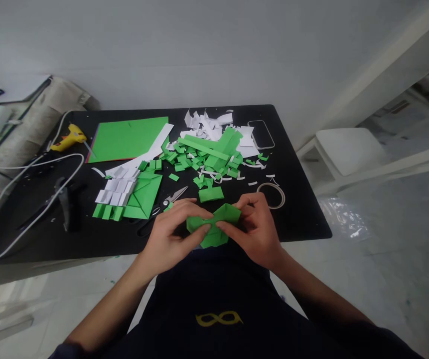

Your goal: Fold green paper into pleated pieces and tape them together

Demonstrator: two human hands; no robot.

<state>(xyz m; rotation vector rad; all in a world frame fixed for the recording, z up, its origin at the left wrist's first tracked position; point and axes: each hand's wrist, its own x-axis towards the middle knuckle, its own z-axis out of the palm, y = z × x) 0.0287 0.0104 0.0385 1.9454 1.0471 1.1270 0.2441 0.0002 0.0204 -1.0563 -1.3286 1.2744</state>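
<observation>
Both hands hold a folded green paper (216, 238) at the near edge of the table. My left hand (177, 227) pinches its left side between thumb and fingers. On the right side, my right hand (255, 227) grips it, the thumb pressing on the front near the centre. The paper has creases and raised side flaps. A small folded green piece (211, 194) lies just beyond it. Scissors (167, 203) rest partly behind my left hand, blades pointing away to the right.
Green and white paper scraps (207, 149) cover the middle of the black table (300, 199). Left are stacked green sheets (124, 137), a yellow glue gun (70, 138), folded white pieces (119, 187) and a looping white cable (16, 239). A phone-shaped object (262, 134) and a tape ring (282, 194) lie right.
</observation>
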